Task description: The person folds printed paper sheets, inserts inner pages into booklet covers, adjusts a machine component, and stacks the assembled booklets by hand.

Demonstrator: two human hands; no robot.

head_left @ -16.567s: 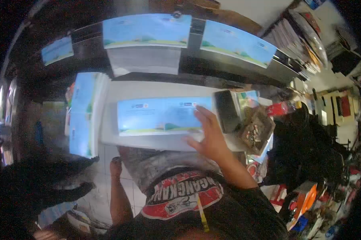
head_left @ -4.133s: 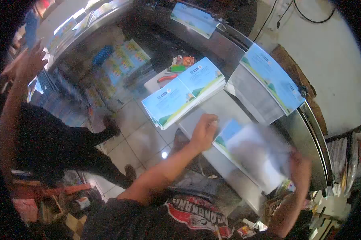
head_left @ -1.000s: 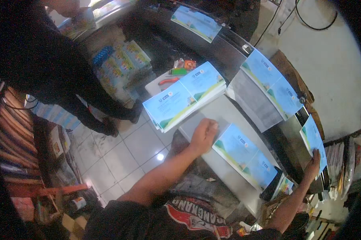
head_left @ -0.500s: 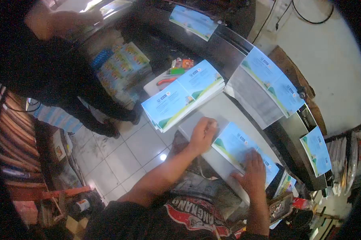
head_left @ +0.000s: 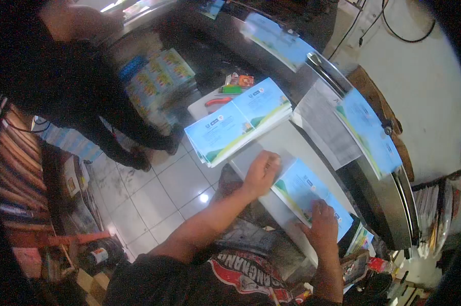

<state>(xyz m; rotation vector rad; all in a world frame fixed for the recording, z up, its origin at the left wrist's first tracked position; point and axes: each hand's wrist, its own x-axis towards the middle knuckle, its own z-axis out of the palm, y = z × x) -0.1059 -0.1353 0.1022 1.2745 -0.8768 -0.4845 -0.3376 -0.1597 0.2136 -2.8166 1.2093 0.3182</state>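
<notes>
A blue printed sheet (head_left: 304, 191) lies at the edge of the pale table in front of me. My left hand (head_left: 263, 172) rests by its far left end, fingers curled in; whether anything is inside them is hidden. On the sheet's right part lies my right hand (head_left: 322, 227), fingers together and slightly bent, thumb apart. Beyond my left hand, a stack of similar blue sheets (head_left: 238, 120) sits on the table. More blue sheets ride along the dark curved machine, one at its middle (head_left: 368, 130) and one farther up (head_left: 279, 41).
A grey paper (head_left: 327, 122) hangs against the machine's side. Red-handled pliers (head_left: 217, 101) and small packets lie behind the stack. Another person (head_left: 67, 76) stands at left, near bundled printed sheets (head_left: 161, 84). A red-labelled bottle (head_left: 379, 264) is at lower right.
Sheets on the machine have shifted right and down along it; the lowest one is gone from its end, and another shows at the top. My hands have barely moved.
</notes>
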